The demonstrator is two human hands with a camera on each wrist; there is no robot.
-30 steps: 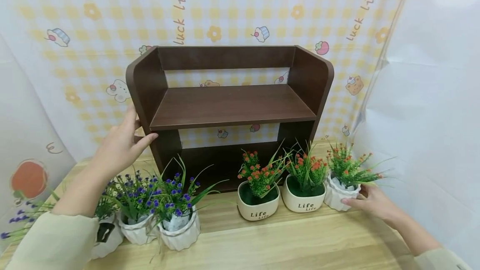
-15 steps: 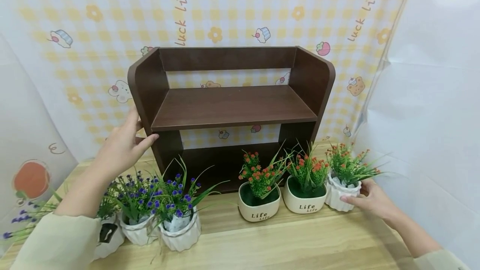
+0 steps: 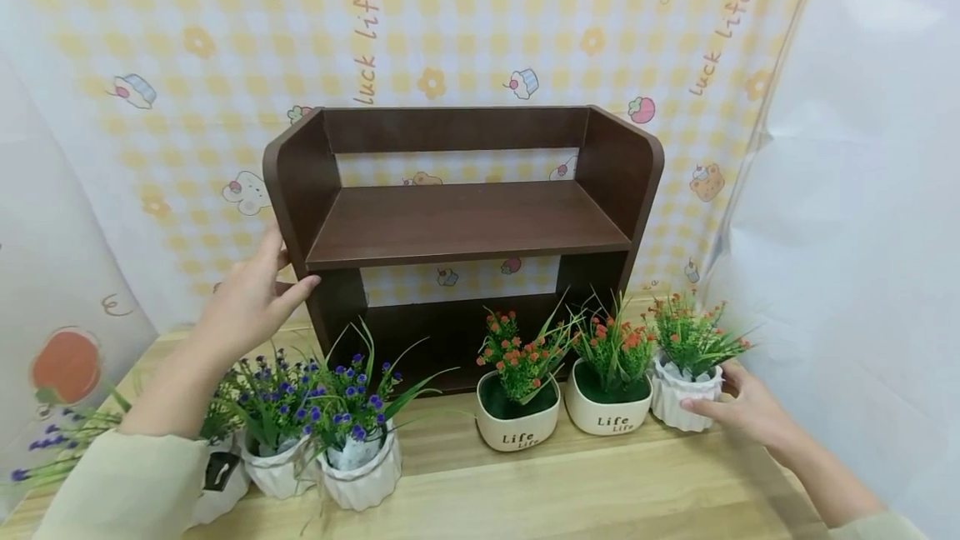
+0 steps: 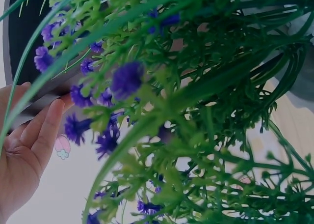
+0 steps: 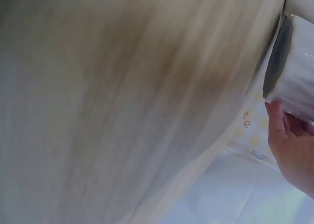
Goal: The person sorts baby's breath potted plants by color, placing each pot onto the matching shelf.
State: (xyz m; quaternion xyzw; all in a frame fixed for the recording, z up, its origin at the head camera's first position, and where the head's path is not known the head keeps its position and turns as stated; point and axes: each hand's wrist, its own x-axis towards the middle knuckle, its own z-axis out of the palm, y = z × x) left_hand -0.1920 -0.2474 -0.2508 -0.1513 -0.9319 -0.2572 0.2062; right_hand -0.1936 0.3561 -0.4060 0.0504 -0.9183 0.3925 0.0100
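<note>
A dark brown two-tier shelf point(image 3: 465, 219) stands at the back of the table. My left hand point(image 3: 243, 302) holds its left side panel, thumb at the front edge and fingers on the outer face. In the left wrist view, purple-flowered stems point(image 4: 127, 79) cover much of the shelf beside that hand point(image 4: 29, 150). At far right, my right hand point(image 3: 750, 411) grips a white ridged pot point(image 3: 678, 398) of red flowers, thumb in front and other fingers partly hidden behind. The right wrist view shows the pot's dark base point(image 5: 278, 59) and the fingertips beside it.
Two cream "Life" pots point(image 3: 517, 430) with red flowers sit left of the gripped pot. At left, several white pots point(image 3: 360, 473) of purple flowers crowd below the left forearm. A checked cloth point(image 3: 465, 23) hangs behind; white sheeting point(image 3: 847, 190) borders the right.
The scene sits slightly lower in the head view. Both hands keep their hold on shelf and pot; the red plant's right-hand leaves reach less far right.
</note>
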